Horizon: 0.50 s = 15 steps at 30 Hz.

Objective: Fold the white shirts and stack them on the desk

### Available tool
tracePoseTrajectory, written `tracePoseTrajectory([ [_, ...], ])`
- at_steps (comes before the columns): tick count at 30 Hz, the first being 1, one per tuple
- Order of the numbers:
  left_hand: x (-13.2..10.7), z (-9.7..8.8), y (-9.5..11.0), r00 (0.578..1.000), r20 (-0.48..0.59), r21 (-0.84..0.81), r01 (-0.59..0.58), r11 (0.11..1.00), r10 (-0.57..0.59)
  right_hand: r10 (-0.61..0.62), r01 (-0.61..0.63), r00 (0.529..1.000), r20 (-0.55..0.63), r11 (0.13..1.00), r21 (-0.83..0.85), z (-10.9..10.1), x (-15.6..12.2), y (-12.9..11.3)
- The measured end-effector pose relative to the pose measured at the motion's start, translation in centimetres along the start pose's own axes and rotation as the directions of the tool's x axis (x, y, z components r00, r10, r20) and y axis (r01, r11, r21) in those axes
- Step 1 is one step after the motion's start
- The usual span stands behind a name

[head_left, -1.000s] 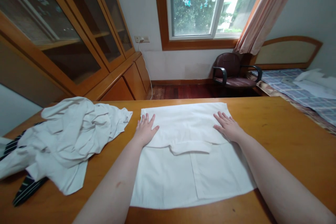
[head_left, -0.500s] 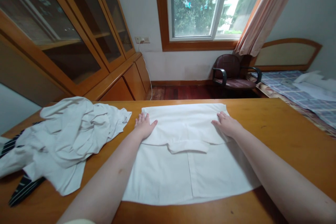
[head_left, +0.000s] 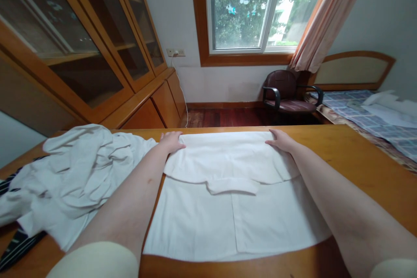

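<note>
A white shirt (head_left: 195,217) lies flat on the wooden table, its upper part folded down so that the collar (head_left: 232,186) rests mid-body, pointing towards me. At the far left corner of the fold my left hand (head_left: 172,141) grips the cloth, thumb on top and fingers over the far edge. My right hand (head_left: 282,140) holds the far right corner in the same way. The fingertips of both hands are partly hidden by the cloth.
A crumpled heap of white cloth (head_left: 81,169) lies at the table's left, with black striped fabric (head_left: 22,243) under it. Beyond the wooden table (head_left: 345,173) are a glass-doored cabinet (head_left: 120,82), a brown armchair (head_left: 282,89) and a bed (head_left: 374,108).
Both hands have slid from lying on the shirt's sides to its far corners, and their fingers have closed over the far edge. The folded part looks slightly wider at its lower sides.
</note>
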<state>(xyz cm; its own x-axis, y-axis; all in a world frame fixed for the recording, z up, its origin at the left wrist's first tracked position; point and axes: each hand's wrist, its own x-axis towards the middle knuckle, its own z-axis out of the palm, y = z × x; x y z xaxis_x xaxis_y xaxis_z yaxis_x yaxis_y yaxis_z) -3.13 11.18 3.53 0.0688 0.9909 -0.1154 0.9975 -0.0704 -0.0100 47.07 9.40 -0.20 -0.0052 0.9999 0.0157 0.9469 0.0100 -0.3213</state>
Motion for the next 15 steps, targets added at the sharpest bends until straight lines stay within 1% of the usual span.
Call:
tracePoseTrajectory([
  [3,0.4,-0.8,0.3,1.0,0.006,0.022,-0.015,1.0,0.014,0.049,-0.049,0.999,0.016,0.999,-0.015,-1.5,0.3,-0.3],
  [5,0.3,-1.2,0.9,1.0,-0.015,0.031,-0.017,0.999,0.018,0.063,-0.06,0.998,0.02,0.993,-0.103,-2.5,0.3,-1.2],
  [6,0.1,-1.3,1.2,0.999,-0.045,0.035,-0.015,0.999,0.016,0.052,-0.051,0.999,0.003,0.985,-0.162,-3.0,0.2,-1.7],
  [8,-0.5,-1.5,1.7,0.993,-0.118,0.02,0.004,1.0,-0.002,0.016,-0.034,0.997,-0.074,0.966,-0.257,-3.9,-0.1,-2.9],
  [11,-1.8,-2.0,2.0,0.97,-0.231,-0.04,0.063,0.997,-0.07,-0.015,-0.061,0.973,-0.23,0.946,-0.319,-5.4,-1.1,-4.4],
  [13,-2.8,-2.5,1.8,0.94,-0.331,-0.059,0.066,0.996,-0.082,-0.047,-0.066,0.944,-0.327,0.943,-0.326,-6.6,-2.1,-4.9],
  [15,-4.1,-3.3,1.5,0.893,-0.446,-0.055,0.032,0.998,-0.053,-0.096,-0.044,0.908,-0.407,0.946,-0.322,-7.9,-3.4,-5.1],
])
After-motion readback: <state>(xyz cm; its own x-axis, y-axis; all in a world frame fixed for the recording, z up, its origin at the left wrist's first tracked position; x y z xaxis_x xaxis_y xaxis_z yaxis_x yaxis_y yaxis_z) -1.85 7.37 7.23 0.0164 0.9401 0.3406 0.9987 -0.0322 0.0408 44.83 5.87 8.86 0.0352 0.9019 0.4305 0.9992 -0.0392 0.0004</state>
